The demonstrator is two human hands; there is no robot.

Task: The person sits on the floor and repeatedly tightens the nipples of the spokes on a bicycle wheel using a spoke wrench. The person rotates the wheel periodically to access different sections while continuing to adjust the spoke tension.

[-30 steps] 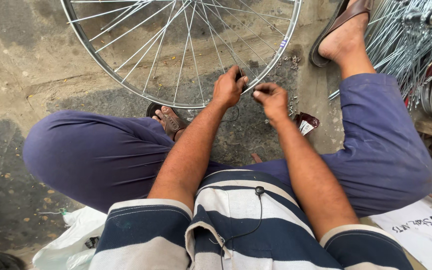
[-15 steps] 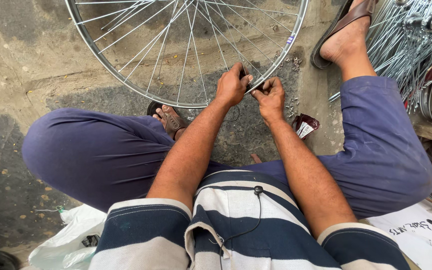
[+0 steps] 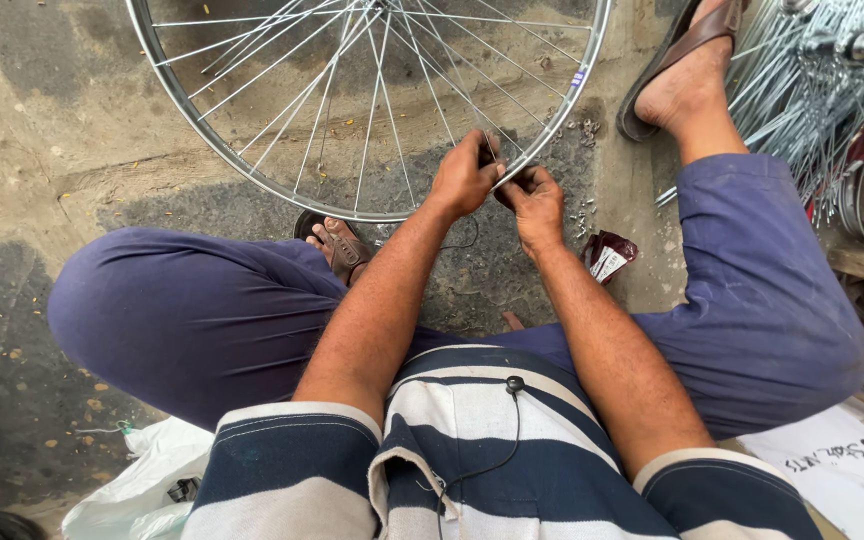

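Both hands closer together now, left hand and right hand fingers pinched on wheel rim spoke

Cut off by the top edge beyond the grip: the upper part of the wheel rim, hub out of sight. Hidden inside the closed fingers of the left hand and right hand: whatever small part is pinched at the rim, too small to tell. Cropped at the right edge, well right of the grip: the bundle of loose spokes.
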